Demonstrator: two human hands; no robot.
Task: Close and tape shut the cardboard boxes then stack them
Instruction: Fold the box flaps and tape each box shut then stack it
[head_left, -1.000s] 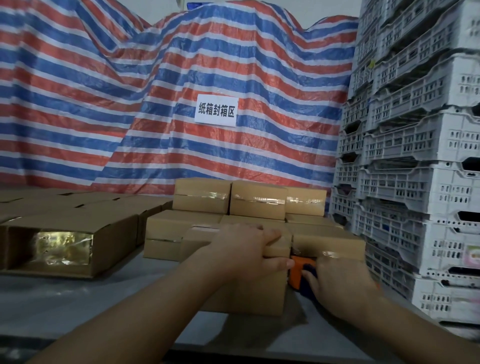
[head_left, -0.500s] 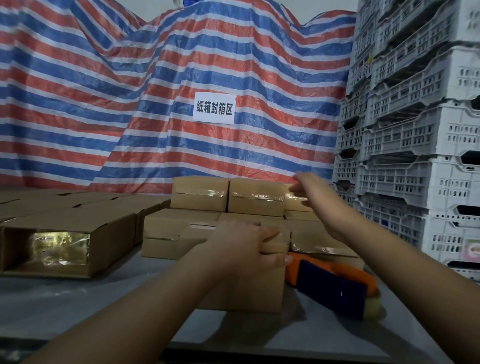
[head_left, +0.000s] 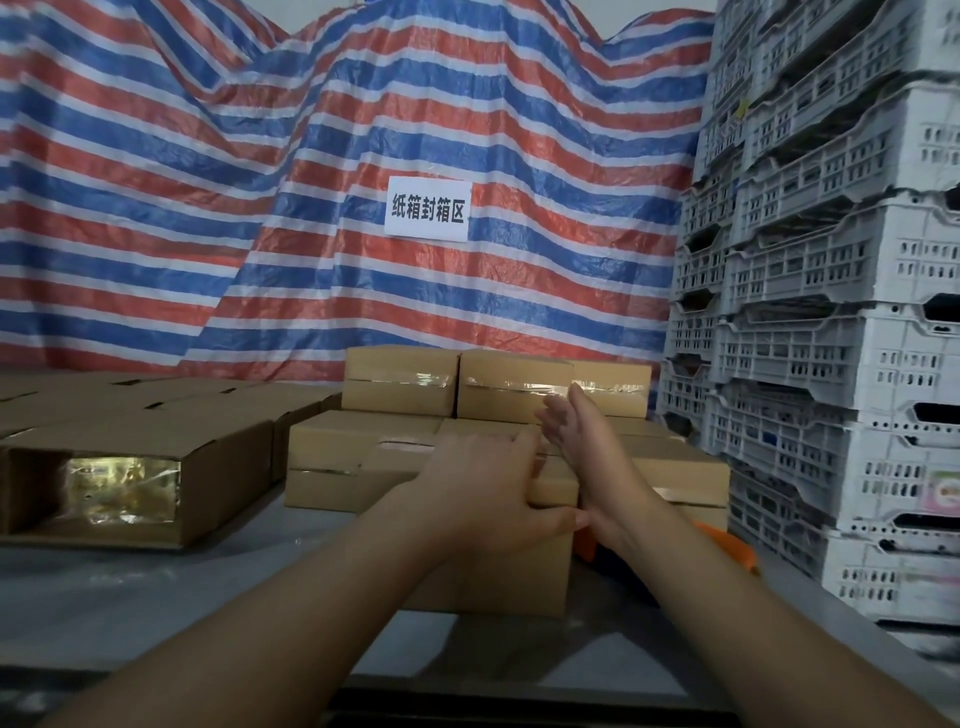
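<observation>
Head view, one moment.

Left hand (head_left: 488, 488): lies palm down on top of the near cardboard box (head_left: 498, 566), fingers spread flat over the lid, thumb wrapped down over the front upper edge. It presses and holds the box.

Right hand (head_left: 574, 436): raised edge-on just right of the left hand, over the box's right upper edge. Fingers straight and together, pointing away toward the back; nothing held. Whether its lower edge touches the lid, I cannot tell.

Near box: stands on the grey table (head_left: 156, 597), toward the front edge and right of the middle, flaps down.

Behind it, taped boxes (head_left: 514, 384) are stacked in two tiers toward the back edge; shiny clear tape runs across their front faces. One more closed box (head_left: 680, 475) sits just right of the near one.

Tape dispenser (head_left: 727, 545), orange, lies on the table right of the near box, mostly hidden behind the right forearm.

Left side of the table: an open box (head_left: 124, 488) lies on its side, its mouth facing the camera, with gold foil inside. More flat-topped boxes behind it.

Backdrop: striped tarp (head_left: 208, 182) in red, white and blue, with a white sign (head_left: 427, 209) pinned to it. White plastic crates (head_left: 831, 312) are stacked high beyond the right edge.
</observation>
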